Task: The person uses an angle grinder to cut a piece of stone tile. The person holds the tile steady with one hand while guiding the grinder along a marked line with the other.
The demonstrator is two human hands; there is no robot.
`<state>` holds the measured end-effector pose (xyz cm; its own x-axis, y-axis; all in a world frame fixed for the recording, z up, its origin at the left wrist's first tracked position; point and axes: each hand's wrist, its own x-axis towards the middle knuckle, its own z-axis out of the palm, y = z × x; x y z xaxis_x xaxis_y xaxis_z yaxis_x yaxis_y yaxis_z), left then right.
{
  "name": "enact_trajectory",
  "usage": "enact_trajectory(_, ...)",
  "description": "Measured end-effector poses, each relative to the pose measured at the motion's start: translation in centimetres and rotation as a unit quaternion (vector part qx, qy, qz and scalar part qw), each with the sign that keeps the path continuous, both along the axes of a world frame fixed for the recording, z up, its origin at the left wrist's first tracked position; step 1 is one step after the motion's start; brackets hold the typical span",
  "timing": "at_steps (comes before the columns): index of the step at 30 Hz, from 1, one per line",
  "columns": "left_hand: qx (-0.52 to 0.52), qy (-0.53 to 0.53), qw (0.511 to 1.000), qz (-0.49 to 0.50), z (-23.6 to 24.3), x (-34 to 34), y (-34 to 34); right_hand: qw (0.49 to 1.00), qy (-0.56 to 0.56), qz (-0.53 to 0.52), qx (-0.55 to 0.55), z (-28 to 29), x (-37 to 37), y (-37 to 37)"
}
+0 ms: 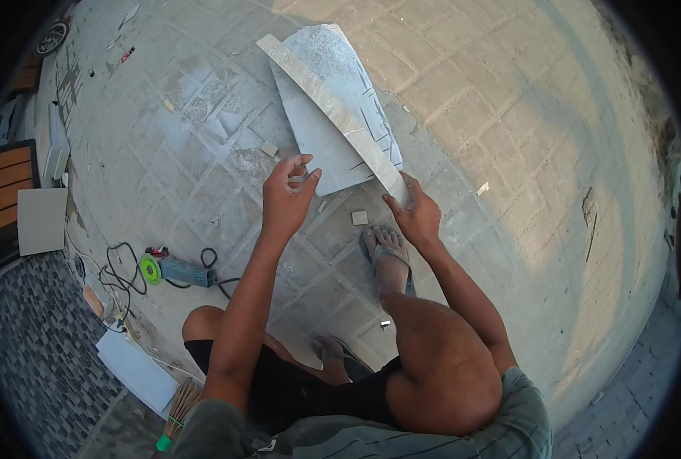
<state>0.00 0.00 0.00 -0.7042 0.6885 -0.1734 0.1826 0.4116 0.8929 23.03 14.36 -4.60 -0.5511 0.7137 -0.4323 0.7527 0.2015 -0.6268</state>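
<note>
The right hand is closed, thumb and fingers pinching the near end of a long, narrow, pale grey strip of stone or tile. The left hand is partly open, fingers bent and thumb set apart from them; nothing is seen in its grasp. It is positioned just beside the left edge of a flat, whitish-grey, irregularly shaped slab.

The strip runs diagonally over this slab, its far end projecting past the slab's upper left edge. Contact between the two along their length cannot be confirmed. Several short dark lines mark the slab's right side. The slab lies on grey block paving, coated in places with white dust.

A small, square, beige chip lies near the slab's lower edge, ahead of the sandalled right foot; a second light, squarish chip lies left of the slab.

Further left, a blue-grey angle grinder with a lime-green disc rests on the ground beside looped black cable. Beyond are a square, pale grey tile, a white rectangular panel and a straw broom with green binding.
</note>
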Motion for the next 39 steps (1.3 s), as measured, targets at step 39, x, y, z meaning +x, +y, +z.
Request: enact_trajectory(39,-0.051,-0.409,0.911,0.031,-9.7,16.2,3.3,0.856,0.233,-0.348,-0.303,-5.6,11.9,-5.9)
